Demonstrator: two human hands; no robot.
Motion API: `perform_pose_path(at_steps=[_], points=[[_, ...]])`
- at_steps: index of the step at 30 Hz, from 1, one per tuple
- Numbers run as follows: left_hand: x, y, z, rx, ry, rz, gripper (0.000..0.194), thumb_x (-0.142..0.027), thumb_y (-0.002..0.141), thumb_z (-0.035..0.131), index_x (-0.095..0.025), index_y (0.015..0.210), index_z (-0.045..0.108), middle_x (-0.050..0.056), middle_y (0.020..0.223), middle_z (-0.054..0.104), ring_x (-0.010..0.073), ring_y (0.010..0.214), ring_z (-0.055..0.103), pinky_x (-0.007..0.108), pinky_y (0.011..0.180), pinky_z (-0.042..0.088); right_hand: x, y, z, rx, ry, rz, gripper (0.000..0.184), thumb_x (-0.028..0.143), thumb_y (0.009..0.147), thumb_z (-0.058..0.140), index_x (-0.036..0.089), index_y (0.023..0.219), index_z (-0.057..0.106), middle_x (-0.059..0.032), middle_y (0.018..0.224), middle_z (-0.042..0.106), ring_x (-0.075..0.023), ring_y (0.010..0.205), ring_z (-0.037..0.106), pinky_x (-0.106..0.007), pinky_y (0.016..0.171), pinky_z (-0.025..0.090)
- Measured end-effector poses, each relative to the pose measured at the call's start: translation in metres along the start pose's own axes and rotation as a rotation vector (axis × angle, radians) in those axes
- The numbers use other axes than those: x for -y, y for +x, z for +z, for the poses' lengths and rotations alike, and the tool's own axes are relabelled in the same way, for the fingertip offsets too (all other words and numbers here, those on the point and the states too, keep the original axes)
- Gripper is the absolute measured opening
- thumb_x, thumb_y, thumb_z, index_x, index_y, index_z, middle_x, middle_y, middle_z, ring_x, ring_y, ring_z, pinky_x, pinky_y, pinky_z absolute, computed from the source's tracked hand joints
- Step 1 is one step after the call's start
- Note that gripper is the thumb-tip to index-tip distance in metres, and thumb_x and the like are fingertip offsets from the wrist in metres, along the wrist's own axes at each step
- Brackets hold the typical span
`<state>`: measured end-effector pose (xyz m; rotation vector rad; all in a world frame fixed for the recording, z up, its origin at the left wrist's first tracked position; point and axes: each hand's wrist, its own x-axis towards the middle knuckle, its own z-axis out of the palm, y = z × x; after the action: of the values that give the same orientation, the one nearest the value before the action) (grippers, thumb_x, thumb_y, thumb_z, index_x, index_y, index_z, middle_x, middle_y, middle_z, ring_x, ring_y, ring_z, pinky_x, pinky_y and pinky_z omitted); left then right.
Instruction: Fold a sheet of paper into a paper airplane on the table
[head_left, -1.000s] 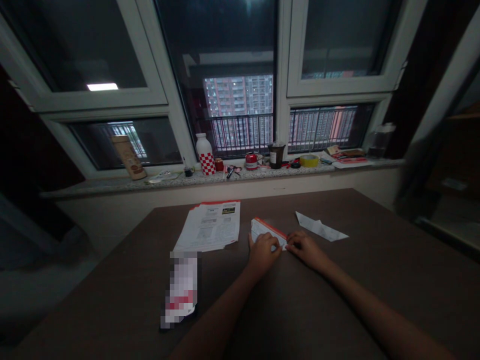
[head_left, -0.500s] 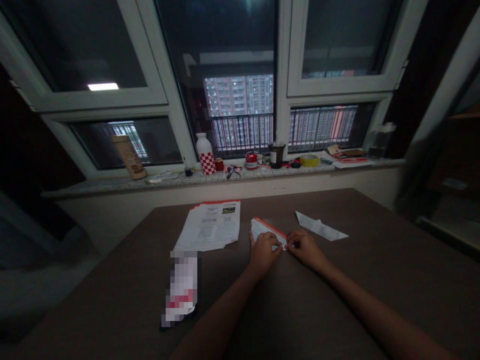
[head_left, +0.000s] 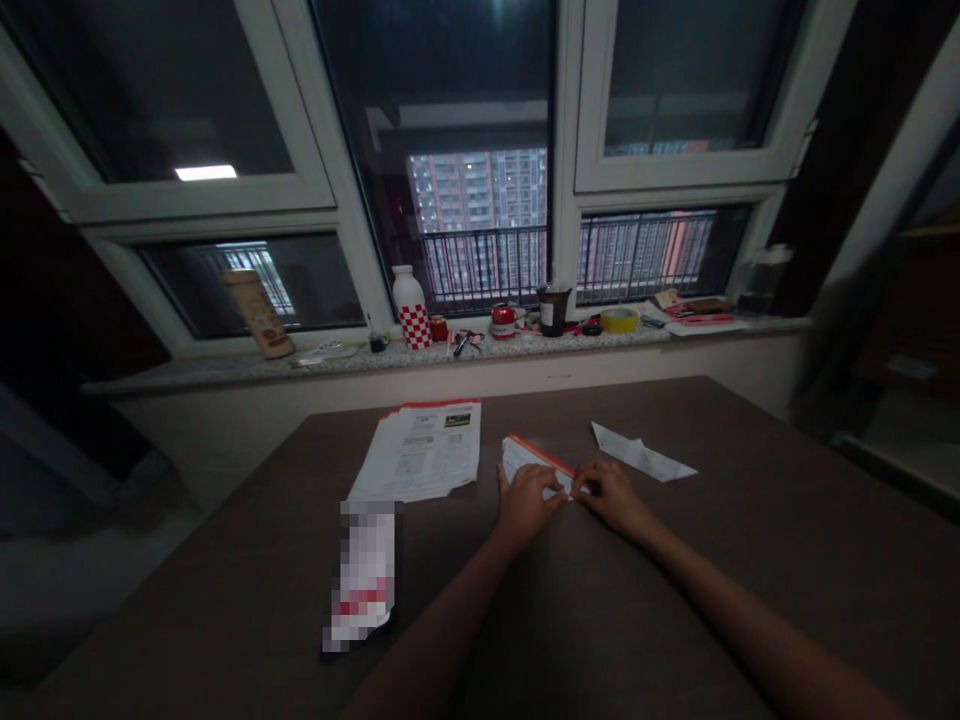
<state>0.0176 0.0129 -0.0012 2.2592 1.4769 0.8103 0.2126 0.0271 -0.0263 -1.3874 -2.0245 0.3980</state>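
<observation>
A folded sheet of paper [head_left: 523,457], white with print and an orange-red strip along its upper edge, lies on the dark brown table. My left hand [head_left: 529,502] rests over its lower part, fingers curled and pressed on it, thumb and fingertips near its right corner. At that same corner my right hand [head_left: 609,494] is closed, its fingertips pinching the paper. My fingers hide the corner and the lower edge. To the far right of the hands lies a folded paper boat [head_left: 643,455], apart from both.
A stack of printed sheets [head_left: 424,455] lies left of my hands, with a pixelated object [head_left: 365,570] nearer me. On the windowsill behind the table stand a checkered bottle [head_left: 412,310], a tan flask [head_left: 258,314], a dark cup [head_left: 553,312] and yellow tape [head_left: 619,321].
My left thumb and fingertips have shifted slightly right along the paper's corner. My right hand and the other things look the same.
</observation>
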Motion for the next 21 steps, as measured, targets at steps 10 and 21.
perform_pose_path(at_steps=[10, 21], points=[[-0.001, 0.004, -0.002, 0.045, 0.038, -0.046, 0.013, -0.033, 0.078, 0.070, -0.028, 0.090, 0.069, 0.000, 0.121, 0.065, 0.0244, 0.121, 0.050, 0.065, 0.110, -0.009, -0.008, 0.007, 0.001, 0.022, 0.053, 0.058, 0.012, 0.030, 0.067, 0.074, 0.024, 0.076, 0.074, -0.0056, 0.099, 0.063, -0.0242, 0.098, 0.055, -0.038, 0.090, 0.042], [0.004, 0.007, -0.007, 0.106, 0.044, -0.031, 0.014, -0.033, 0.080, 0.068, -0.032, 0.093, 0.070, -0.001, 0.126, 0.063, 0.0247, 0.123, 0.049, 0.067, 0.107, -0.014, -0.010, 0.011, -0.005, 0.072, 0.079, 0.081, 0.015, 0.021, 0.064, 0.071, 0.026, 0.078, 0.077, -0.0053, 0.104, 0.062, -0.0250, 0.100, 0.056, -0.041, 0.094, 0.042]])
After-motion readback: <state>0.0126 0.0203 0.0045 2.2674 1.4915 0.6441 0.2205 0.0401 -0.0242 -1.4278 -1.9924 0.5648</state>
